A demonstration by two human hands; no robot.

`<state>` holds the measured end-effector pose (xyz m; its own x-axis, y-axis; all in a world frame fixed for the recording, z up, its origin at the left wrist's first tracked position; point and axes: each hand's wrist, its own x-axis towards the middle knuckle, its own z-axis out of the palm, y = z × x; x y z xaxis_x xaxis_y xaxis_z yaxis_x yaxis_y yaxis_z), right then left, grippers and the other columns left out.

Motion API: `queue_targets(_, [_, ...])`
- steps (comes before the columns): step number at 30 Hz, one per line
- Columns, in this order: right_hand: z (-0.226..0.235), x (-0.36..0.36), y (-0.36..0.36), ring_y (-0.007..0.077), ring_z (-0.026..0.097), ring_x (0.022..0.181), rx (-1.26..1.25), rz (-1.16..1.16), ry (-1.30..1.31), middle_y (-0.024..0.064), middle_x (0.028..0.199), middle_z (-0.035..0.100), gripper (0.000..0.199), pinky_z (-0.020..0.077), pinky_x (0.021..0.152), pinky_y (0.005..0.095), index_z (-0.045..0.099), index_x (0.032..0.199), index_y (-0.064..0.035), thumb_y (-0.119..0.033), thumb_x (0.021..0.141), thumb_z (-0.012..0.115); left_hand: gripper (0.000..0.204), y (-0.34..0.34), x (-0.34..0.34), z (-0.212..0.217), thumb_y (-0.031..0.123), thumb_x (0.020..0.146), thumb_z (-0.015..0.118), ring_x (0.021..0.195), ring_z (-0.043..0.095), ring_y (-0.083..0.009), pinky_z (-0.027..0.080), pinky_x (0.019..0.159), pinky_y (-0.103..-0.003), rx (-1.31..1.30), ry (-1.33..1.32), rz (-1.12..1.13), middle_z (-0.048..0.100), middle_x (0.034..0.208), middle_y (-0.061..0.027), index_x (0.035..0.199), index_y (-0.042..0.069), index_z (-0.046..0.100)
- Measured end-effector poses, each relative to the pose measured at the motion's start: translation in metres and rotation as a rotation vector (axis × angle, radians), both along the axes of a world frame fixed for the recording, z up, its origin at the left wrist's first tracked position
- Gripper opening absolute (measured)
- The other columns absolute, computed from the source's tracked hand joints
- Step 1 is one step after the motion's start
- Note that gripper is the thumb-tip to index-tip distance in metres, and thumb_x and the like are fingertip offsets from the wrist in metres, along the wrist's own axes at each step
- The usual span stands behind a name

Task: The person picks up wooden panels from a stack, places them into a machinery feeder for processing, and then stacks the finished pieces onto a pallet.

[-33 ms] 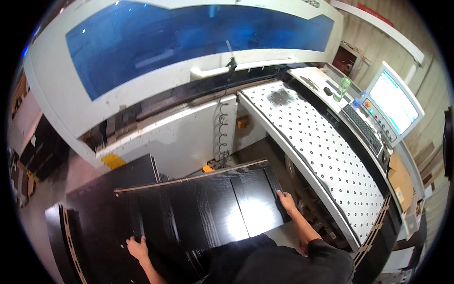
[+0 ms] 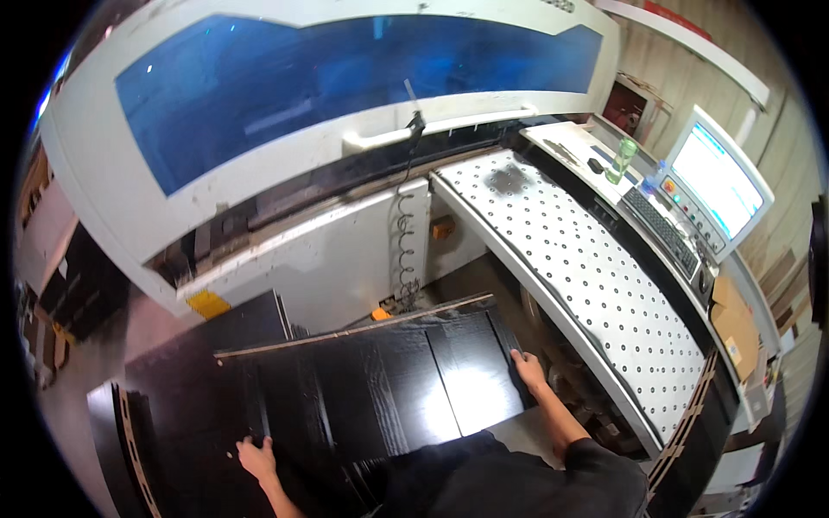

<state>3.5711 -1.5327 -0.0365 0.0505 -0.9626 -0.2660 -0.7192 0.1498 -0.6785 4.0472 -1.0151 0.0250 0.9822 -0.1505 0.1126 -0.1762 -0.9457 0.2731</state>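
Panel (image 2: 389, 380), black and grooved, at six o'clock in view; your left hand (image 2: 256, 457) at its eight and right hand (image 2: 529, 371) at its three, well apart, clasp its edges. Even support should keep it level, clear of the white counter (image 2: 574, 263) at two o'clock.

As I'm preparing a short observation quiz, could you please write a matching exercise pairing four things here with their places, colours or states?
1. Panel
2. Cable
3. Keyboard
4. Table

A. In front of the lit screen
B. White with dark dots
C. Touched by the right hand
D. Coiled, hanging

Pairs: 1-C, 2-D, 3-A, 4-B
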Motion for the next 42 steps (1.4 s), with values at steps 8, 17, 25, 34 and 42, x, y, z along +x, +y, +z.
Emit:
queue_targets(8, [0.095, -0.092, -0.038, 0.0491, 0.067, 0.103, -0.175, -0.097, 0.142, 0.0326, 0.109, 0.069, 0.076, 0.0527, 0.094, 0.0493, 0.070, 0.117, 0.0053, -0.064, 0.090, 0.058, 0.057, -0.106, -0.004, -0.008, 0.039, 0.064, 0.093, 0.098, 0.067, -0.0366, 0.052, 0.091, -0.046, -0.054, -0.071, -0.181, 0.070, 0.101, -0.0163, 0.100, 0.002, 0.071])
queue_targets(17, [0.154, -0.284, -0.035, 0.0454, 0.063, 0.119, -0.037, -0.577, 0.067, 0.0339, 0.120, 0.066, 0.081, 0.0470, 0.103, 0.0448, 0.063, 0.125, 0.0120, -0.062, 0.092, 0.059, 0.055, -0.383, -0.094, 0.045, 0.035, 0.066, 0.090, 0.092, 0.065, -0.0380, 0.051, 0.083, -0.045, -0.206, -0.018, -0.589, 0.066, 0.096, -0.0191, 0.101, -0.005, 0.074])
queue_targets(25, [0.100, -0.385, 0.048, 0.0425, 0.056, 0.129, 0.001, -1.008, -0.015, 0.0329, 0.134, 0.060, 0.088, 0.0413, 0.110, 0.0424, 0.058, 0.132, 0.0131, -0.066, 0.094, 0.057, 0.053, -0.598, -0.168, 0.091, 0.034, 0.072, 0.086, 0.098, 0.065, -0.0399, 0.051, 0.085, -0.047, -0.208, 0.048, -0.994, 0.064, 0.103, -0.0195, 0.107, -0.004, 0.074])
queue_targets(34, [0.097, -0.307, 0.073, 0.0423, 0.064, 0.115, -0.120, -1.316, 0.200, 0.0330, 0.114, 0.068, 0.082, 0.0454, 0.103, 0.0439, 0.065, 0.116, 0.0152, -0.063, 0.093, 0.061, 0.054, -0.787, -0.172, 0.076, 0.033, 0.072, 0.086, 0.107, 0.063, -0.0404, 0.051, 0.091, -0.049, -0.239, 0.140, -1.291, 0.064, 0.106, -0.0211, 0.110, -0.002, 0.074])
queue_targets(42, [0.160, -0.191, -0.084, 0.0438, 0.056, 0.128, 0.007, -1.027, 0.290, 0.0348, 0.131, 0.060, 0.081, 0.0413, 0.111, 0.0457, 0.059, 0.131, 0.0118, -0.059, 0.093, 0.065, 0.060, -0.967, -0.051, 0.036, 0.043, 0.075, 0.085, 0.120, 0.058, -0.0405, 0.047, 0.102, -0.048, -0.326, 0.064, -1.323, 0.063, 0.125, -0.0238, 0.117, 0.002, 0.072])
